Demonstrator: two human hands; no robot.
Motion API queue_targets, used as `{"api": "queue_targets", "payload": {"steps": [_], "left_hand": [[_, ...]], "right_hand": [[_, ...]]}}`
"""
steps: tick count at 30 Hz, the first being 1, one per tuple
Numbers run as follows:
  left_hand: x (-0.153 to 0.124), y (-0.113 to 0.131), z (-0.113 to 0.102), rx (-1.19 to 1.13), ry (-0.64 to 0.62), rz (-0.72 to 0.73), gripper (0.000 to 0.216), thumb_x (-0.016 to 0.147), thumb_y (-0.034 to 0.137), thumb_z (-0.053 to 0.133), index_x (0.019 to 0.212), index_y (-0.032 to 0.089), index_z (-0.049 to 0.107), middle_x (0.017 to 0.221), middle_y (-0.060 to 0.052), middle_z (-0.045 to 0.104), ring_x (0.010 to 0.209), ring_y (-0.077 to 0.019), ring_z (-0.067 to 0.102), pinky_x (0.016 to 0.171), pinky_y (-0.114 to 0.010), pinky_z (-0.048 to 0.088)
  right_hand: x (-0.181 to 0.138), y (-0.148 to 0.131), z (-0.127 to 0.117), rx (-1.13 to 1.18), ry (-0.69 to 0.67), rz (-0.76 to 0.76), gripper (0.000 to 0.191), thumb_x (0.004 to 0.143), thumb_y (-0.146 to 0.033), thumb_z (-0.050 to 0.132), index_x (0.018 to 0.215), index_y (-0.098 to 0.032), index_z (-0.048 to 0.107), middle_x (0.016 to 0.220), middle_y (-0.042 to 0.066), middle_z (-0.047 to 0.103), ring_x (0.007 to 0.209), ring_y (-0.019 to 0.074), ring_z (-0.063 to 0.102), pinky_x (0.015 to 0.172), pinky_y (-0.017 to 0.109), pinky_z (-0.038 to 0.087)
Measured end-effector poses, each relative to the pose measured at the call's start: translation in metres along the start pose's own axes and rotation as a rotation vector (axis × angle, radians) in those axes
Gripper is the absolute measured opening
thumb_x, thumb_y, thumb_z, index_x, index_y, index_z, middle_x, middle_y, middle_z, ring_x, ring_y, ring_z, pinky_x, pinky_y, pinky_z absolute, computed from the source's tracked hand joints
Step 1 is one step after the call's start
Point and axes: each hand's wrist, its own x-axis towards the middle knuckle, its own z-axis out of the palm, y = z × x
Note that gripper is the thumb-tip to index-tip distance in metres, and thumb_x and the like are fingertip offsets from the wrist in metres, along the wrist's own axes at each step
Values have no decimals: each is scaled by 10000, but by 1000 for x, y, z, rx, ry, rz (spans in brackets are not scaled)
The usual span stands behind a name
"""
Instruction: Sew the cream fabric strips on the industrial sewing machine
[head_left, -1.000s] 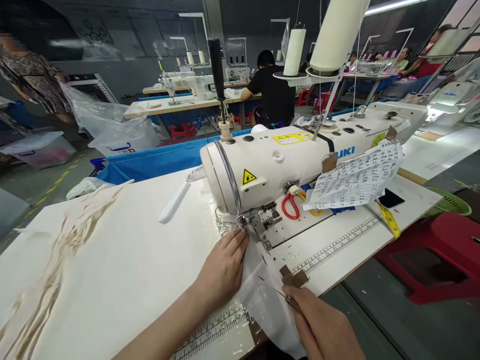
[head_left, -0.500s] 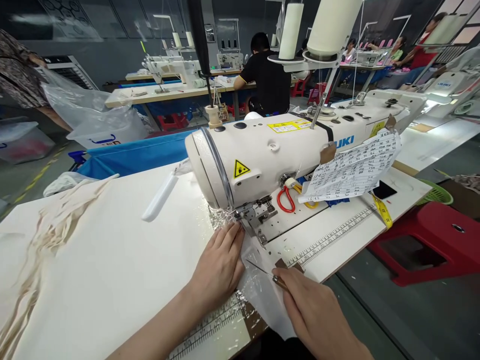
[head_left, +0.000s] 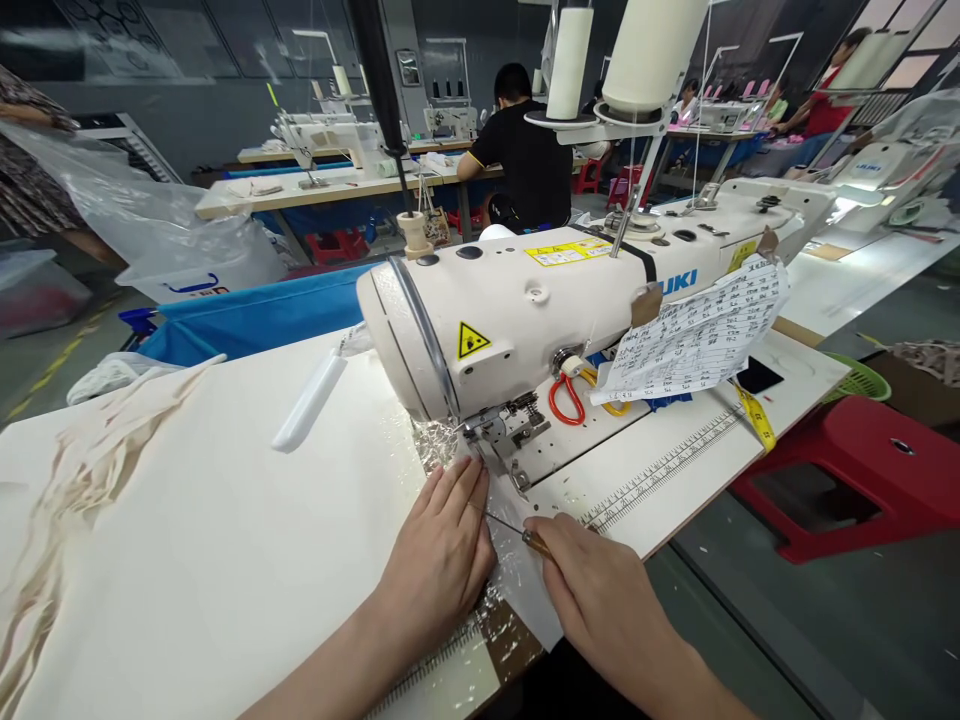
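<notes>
pressing sheer white cloth (head_left: 527, 592) at near left end of sewing machine (head_left: 491, 295) with left hand (head_left: 439, 550); cannot tell if pinching beneath. gripping awl (head_left: 537, 543) in right hand (head_left: 604, 590). judged partway fed, near end remaining; cannot confirm finished stitching.

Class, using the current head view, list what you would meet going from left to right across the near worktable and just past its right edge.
Cream fabric strips → long white object → left hand → right hand → yellow tape measure → green basket.
</notes>
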Motion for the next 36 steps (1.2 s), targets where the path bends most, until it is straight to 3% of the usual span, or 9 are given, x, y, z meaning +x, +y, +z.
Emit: {"api": "queue_targets", "payload": {"steps": [9, 14, 19, 23, 26, 30, 36], "left_hand": [[2, -4, 0, -6, 19, -16, 480, 952, 208, 354, 1400, 66, 456, 1434, -184, 507, 1381, -308, 407, 1150, -515, 352], [7, -10, -2, 15, 18, -113, 448, 920, 210, 428, 1352, 134, 519, 1294, -159, 558, 1273, -338, 456, 1048, -537, 443], [11, -16, -2, 24, 15, -98, 429, 920, 191, 412, 1316, 87, 538, 1272, -175, 559, 1239, -324, 474, 1071, -529, 421], [13, -26, -1, 72, -2, -98, 403, 929, 135, 382, 1283, 94, 572, 1299, -159, 585, 1270, -311, 480, 1125, -543, 354], [12, -31, -4, 146, -6, -95, 412, 926, 60, 349, 1260, 92, 588, 1311, -154, 596, 1319, -310, 461, 1149, -556, 310], [11, -23, -9, 144, 0, -86, 396, 932, 53, 359, 1261, 61, 580, 1280, -160, 619, 1283, -289, 504, 1131, -507, 355], [9, -1, -4, 79, 58, -42, 399, 955, 228, 424, 1245, 18, 598, 1298, -190, 617, 1259, -306, 527, 1085, -451, 416]], "right_hand": [[12, -3, 2, -30, -24, 5, 310, 915, -40, 388, 1119, -169, 582, 921, 58, 686, 731, 222, 688, 609, 307, 498], [23, -6, 6, -48, -28, 2, 271, 909, -43, 427, 1083, -167, 593, 935, 69, 702, 752, 233, 704, 612, 303, 502], [29, -8, 10, -38, 0, 11, 312, 898, -39, 423, 1127, -147, 605, 973, 97, 726, 790, 242, 723, 629, 307, 523], [27, -8, 10, 147, 86, 36, 294, 938, -106, 382, 1131, -152, 599, 1005, 111, 739, 844, 244, 720, 682, 317, 543], [20, -12, 8, 412, 29, 134, 266, 1001, -231, 360, 1071, -174, 610, 747, 40, 692, 679, 217, 689, 582, 287, 521], [9, -16, 7, 577, -92, 218, 300, 1023, -307, 337, 1073, -165, 597, 553, -46, 528, 440, 177, 560, 479, 279, 455], [5, -14, 7, 420, -51, 166, 270, 996, -245, 332, 983, -189, 596, 683, 19, 609, 617, 214, 605, 602, 318, 435]]}}
